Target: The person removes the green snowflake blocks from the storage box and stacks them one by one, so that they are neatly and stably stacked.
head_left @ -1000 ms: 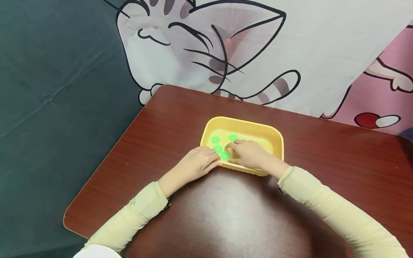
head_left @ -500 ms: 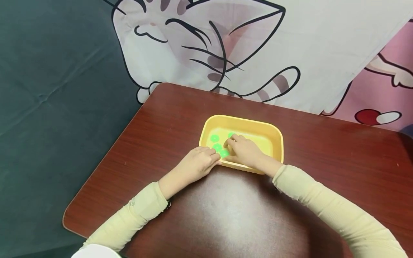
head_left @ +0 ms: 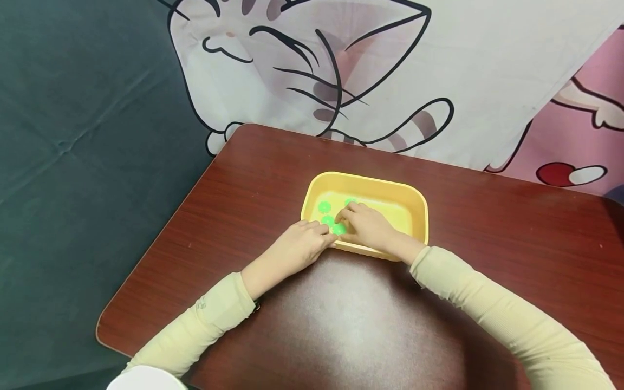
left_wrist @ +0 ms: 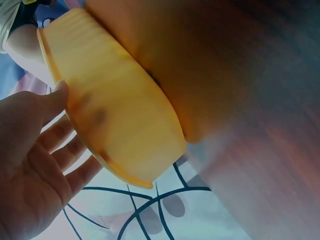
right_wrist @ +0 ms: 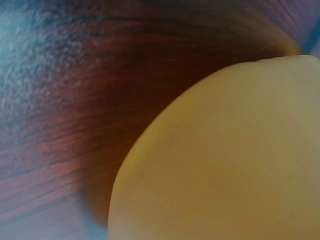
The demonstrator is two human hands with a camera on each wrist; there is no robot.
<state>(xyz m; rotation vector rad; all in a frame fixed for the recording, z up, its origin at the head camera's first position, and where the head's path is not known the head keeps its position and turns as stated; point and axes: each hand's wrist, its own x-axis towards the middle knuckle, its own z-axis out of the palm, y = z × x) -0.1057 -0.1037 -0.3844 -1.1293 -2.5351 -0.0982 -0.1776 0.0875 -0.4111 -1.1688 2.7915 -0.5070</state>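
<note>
"Fingers of the left hand point(head_left: 299, 246), what do they have?"

"They grip the rim of the yellow tub point(head_left: 372, 186) at its near left corner. From the left wrist, the thumb point(left_wrist: 61, 96) sits against the rim and the other fingers go behind it, their tips hidden by the wall."

"And the right hand point(head_left: 371, 228)?"

"It's inside the tub, its fingers bent around the nearest of the green pieces point(head_left: 324, 207). I can't tell whether they grasp it or only hover beside it. The right wrist view shows just the tub's outer wall and some worktop point(head_left: 351, 319), no fingers."

"How many green pieces can you see?"

"Four, all in the tub's left half: two towards the far side, two closer to the left hand. The right hand partly covers one of the far ones."

"Where's the tub itself?"

"On the reddish-brown worktop, in front of both arms. Behind the worktop hangs a white sheet point(head_left: 487, 70) with a cat drawing, and a dark green cloth point(head_left: 88, 179) is on the left."
</note>
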